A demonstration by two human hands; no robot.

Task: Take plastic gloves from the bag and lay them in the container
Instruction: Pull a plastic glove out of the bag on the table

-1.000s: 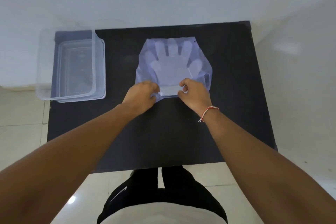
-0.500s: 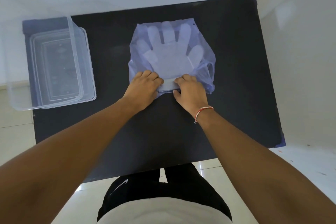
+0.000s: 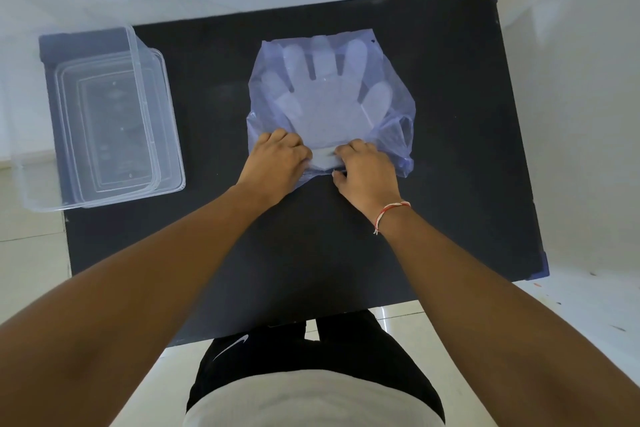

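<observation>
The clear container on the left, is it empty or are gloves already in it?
Empty. Through the clear container only its own moulded bottom shows; the gloves lie inside the bag.

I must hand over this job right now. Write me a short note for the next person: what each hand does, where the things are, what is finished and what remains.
Left hand: at the near edge of the bag, fingers curled on the plastic at its opening.
Right hand: at the same edge, just beside, also gripping at the opening.
The bag lies flat mid-table; the stack of gloves is inside it, fingers pointing away, cuff end between the two hands.
The clear container stands at the table's left edge; no glove shows in it.
Done: hands at the bag mouth.
Left: pull gloves out, lay them in the container.
</observation>
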